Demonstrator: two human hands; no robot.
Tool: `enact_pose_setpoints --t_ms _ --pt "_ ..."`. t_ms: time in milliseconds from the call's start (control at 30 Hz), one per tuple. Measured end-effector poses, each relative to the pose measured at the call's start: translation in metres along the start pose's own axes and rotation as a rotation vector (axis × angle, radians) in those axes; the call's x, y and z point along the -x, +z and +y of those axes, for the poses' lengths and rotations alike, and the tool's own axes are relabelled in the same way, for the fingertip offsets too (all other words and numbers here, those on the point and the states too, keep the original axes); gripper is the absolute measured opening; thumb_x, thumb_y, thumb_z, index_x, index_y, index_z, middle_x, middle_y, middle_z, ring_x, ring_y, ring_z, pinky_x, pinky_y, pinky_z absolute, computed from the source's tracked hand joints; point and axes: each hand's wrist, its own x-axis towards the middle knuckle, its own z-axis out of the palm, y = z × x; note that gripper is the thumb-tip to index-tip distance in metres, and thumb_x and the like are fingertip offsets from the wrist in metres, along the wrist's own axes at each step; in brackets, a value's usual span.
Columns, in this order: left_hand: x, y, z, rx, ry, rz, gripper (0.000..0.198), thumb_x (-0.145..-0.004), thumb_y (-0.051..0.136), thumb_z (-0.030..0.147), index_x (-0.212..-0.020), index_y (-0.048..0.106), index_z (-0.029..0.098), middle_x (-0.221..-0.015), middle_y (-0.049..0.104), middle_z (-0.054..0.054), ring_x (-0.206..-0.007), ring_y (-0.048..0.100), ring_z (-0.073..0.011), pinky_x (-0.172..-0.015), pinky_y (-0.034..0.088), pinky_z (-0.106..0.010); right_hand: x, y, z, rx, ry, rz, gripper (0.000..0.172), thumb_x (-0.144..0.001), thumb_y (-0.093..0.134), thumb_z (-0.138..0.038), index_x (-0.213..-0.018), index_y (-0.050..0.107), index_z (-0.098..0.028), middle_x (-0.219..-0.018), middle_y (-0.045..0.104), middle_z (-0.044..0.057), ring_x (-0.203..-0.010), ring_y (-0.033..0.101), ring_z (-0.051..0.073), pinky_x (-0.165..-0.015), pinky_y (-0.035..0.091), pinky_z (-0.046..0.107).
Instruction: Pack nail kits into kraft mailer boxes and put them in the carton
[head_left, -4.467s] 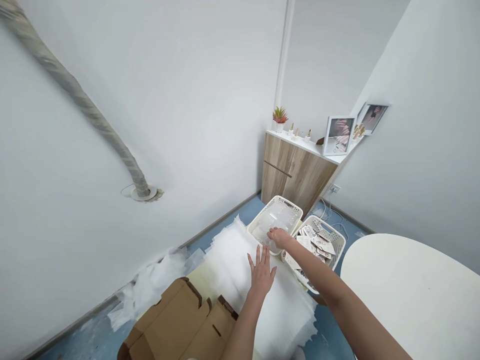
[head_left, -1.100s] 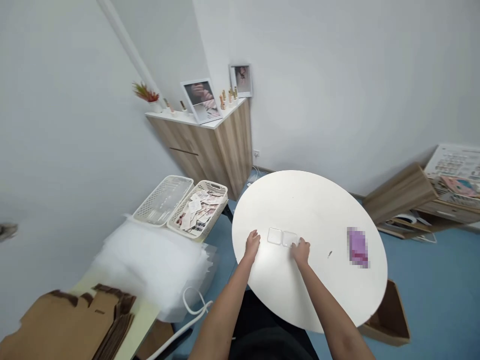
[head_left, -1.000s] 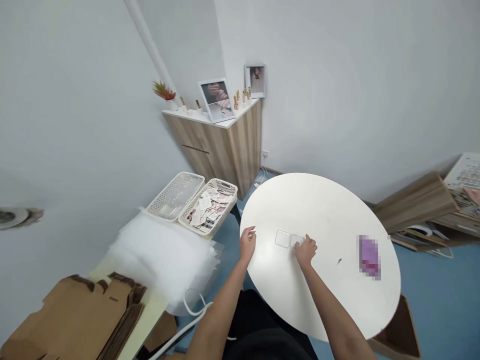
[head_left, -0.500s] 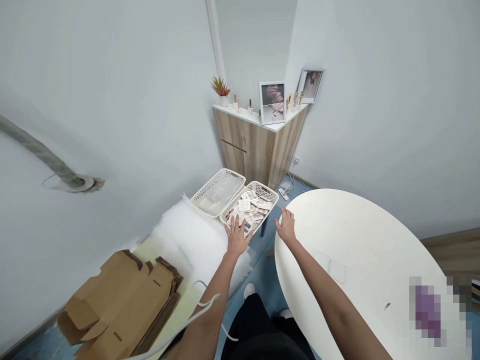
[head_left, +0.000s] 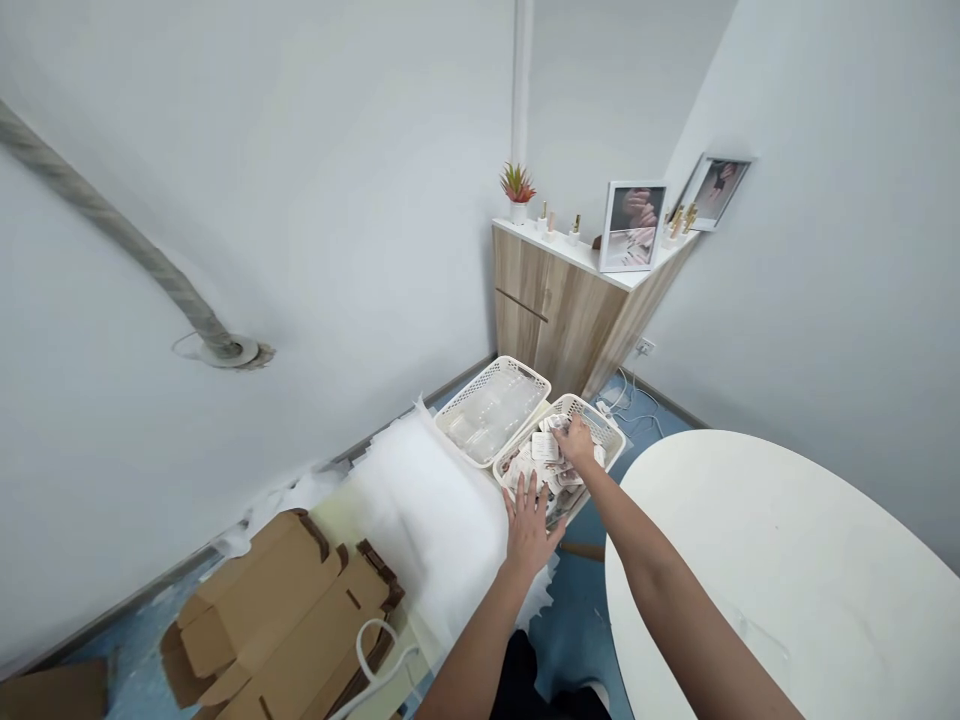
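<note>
A white plastic basket (head_left: pixel 611 432) holds a heap of small printed packets (head_left: pixel 545 447), pale with some darker print. My left hand (head_left: pixel 530 535) lies at its near end, fingers spread over the rim and the closest packets, holding nothing. Reaching in from the right, my right hand (head_left: pixel 577 445) is down among the packets at the far side. Its fingers are bent together onto them; what they grip, if anything, is hidden. A second white basket (head_left: pixel 457 405), touching the first on the left, contains clear plastic cases (head_left: pixel 499 400).
White foam sheets (head_left: pixel 427 510) and flattened cardboard boxes (head_left: pixel 300 610) lie left of my arms, with a white cable (head_left: pixel 367 640) near. A round white table (head_left: pixel 787 540) stands right. Behind is a wooden cabinet (head_left: pixel 562 310) with picture frames (head_left: pixel 634 225) and a plant (head_left: pixel 517 190).
My right hand has moved from above the table's edge into the basket of packets and bent its fingers. My left hand stays at the basket's near end. The view has swung left.
</note>
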Motion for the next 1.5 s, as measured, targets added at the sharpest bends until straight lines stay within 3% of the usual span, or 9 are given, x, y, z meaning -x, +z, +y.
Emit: enact_pose_setpoints --t_ms 133,267,400,533,667,833,1000,1267,1500 --pt "0.001 0.001 -0.002 -0.003 0.000 0.007 0.058 -0.092 0.046 0.050 -0.143 0.043 0.023 -0.158 0.027 -0.011 -0.146 0.018 -0.0372 -0.115 0.013 -0.066 -0.005 0.007 -0.015 0.078 0.077 -0.025 0.071 -0.080 0.062 -0.044 -0.135 0.044 -0.004 -0.120 0.063 0.024 -0.120 0.054 0.036 -0.103 0.034 0.046" --pt "0.000 0.003 -0.004 -0.005 0.001 0.023 0.057 -0.092 0.047 0.050 -0.141 0.045 0.022 -0.158 0.028 -0.011 -0.146 0.019 -0.0367 -0.115 0.013 -0.066 0.000 0.004 -0.019 -0.013 0.013 0.086 0.067 -0.080 0.060 -0.038 -0.137 0.042 -0.008 -0.131 0.057 0.022 -0.125 0.050 0.035 -0.110 0.026 0.050" --pt "-0.002 0.005 -0.005 -0.008 0.008 0.046 0.055 -0.092 0.047 0.047 -0.140 0.046 0.020 -0.156 0.031 -0.012 -0.146 0.018 -0.0362 -0.115 0.010 -0.066 0.007 -0.018 -0.008 -0.261 -0.044 0.234 0.067 -0.081 0.056 -0.043 -0.139 0.040 -0.014 -0.137 0.053 0.018 -0.124 0.051 0.031 -0.103 0.039 0.044" --pt "-0.006 0.004 -0.008 -0.012 0.006 0.031 0.053 -0.091 0.049 0.043 -0.139 0.047 0.019 -0.154 0.034 -0.014 -0.145 0.020 -0.0366 -0.114 0.009 -0.067 0.026 -0.059 0.029 -0.396 -0.099 0.344 0.070 -0.080 0.058 -0.049 -0.138 0.041 -0.014 -0.135 0.055 0.017 -0.119 0.055 0.028 -0.100 0.043 0.043" --pt "-0.009 0.000 -0.001 -0.007 -0.031 0.038 0.054 -0.091 0.049 0.041 -0.139 0.046 0.016 -0.153 0.034 -0.018 -0.146 0.015 -0.0386 -0.113 0.007 -0.068 0.072 -0.104 0.103 -0.341 -0.047 0.353 0.072 -0.079 0.061 -0.045 -0.141 0.037 -0.016 -0.135 0.055 0.015 -0.120 0.054 0.028 -0.100 0.044 0.043" --pt "-0.007 0.011 0.058 0.075 0.102 0.052 0.058 -0.094 0.041 0.034 -0.148 0.030 0.016 -0.156 0.030 -0.016 -0.148 0.008 -0.0335 -0.116 0.009 -0.064 0.157 -0.128 0.217 -0.145 0.101 0.283 0.071 -0.075 0.065 -0.033 -0.139 0.039 -0.019 -0.131 0.058 0.012 -0.117 0.056 0.027 -0.099 0.044 0.043" --pt "0.017 0.054 0.138 0.171 0.380 -0.185 0.066 -0.091 0.043 0.030 -0.152 0.019 0.016 -0.157 0.029 -0.014 -0.149 0.010 -0.0281 -0.118 0.021 -0.054 0.239 -0.111 0.290 -0.024 0.147 0.117 0.070 -0.072 0.065 -0.022 -0.137 0.043 -0.017 -0.130 0.059 0.013 -0.120 0.054 0.027 -0.102 0.042 0.043" --pt "0.050 0.106 0.186 0.046 0.539 -0.607 0.070 -0.083 0.047 0.027 -0.149 0.027 0.013 -0.156 0.030 -0.015 -0.148 0.014 -0.0299 -0.117 0.022 -0.052 0.290 -0.080 0.315 0.006 0.120 -0.037 0.067 -0.072 0.061 -0.017 -0.138 0.045 -0.015 -0.133 0.058 0.014 -0.128 0.048 0.028 -0.109 0.033 0.046" --pt "0.055 0.122 0.219 -0.043 0.581 -0.740 0.076 -0.081 0.049 0.031 -0.151 0.025 0.018 -0.158 0.025 -0.014 -0.148 0.013 -0.0308 -0.117 0.018 -0.054 0.288 -0.083 0.320 -0.061 0.129 -0.050 0.074 -0.077 0.062 -0.026 -0.146 0.034 -0.020 -0.147 0.046 0.013 -0.140 0.033 0.029 -0.114 0.022 0.050"
